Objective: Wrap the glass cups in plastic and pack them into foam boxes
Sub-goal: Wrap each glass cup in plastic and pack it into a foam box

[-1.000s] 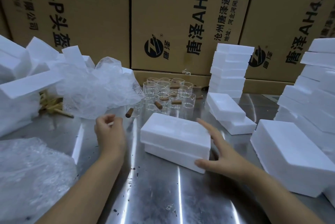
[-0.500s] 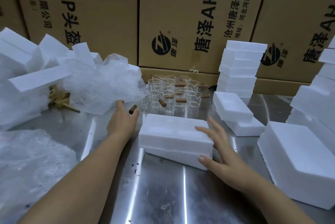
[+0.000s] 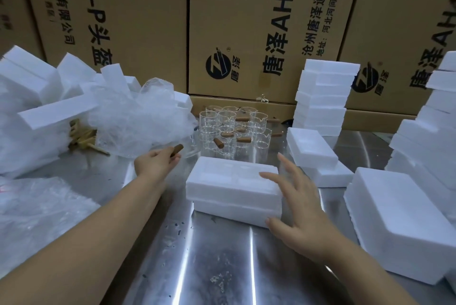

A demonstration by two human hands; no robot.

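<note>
Steel, brushed and streaked with glare, makes up the counter (image 3: 222,267). At its middle lies a closed foam box (image 3: 232,186), a white, matte, grainy block with a seam between lid and base.

A second ago the left hand (image 3: 158,163) was curled above the counter, short of the plastic. Half a second ago it had reached the heap's edge. Now its fingers (image 3: 172,156) pinch a brown wooden handle (image 3: 178,149), a short cylinder at the foot of the crumpled plastic sheet (image 3: 140,122). The cup it belongs to is too clear to make out.

The right hand (image 3: 301,208) has stayed at the box's right end, fingers straight and spread, thumb against the lower edge and a fingertip on the lid.

The glass cups (image 3: 232,132), clear, thin-walled cylinders with pour lips and the same brown handles, stand clustered toward the far edge, just behind the box. To their right rises a stack of foam boxes (image 3: 323,100), with two foam lids (image 3: 311,147) lying askew at its foot. A larger foam box (image 3: 399,221) sits at the right edge. Loose foam blocks (image 3: 56,114) are heaped at the far left corner, and a wrinkled, translucent plastic bag (image 3: 37,218) lies at the left edge. Printed cardboard cartons (image 3: 246,21) wall the far side.
</note>
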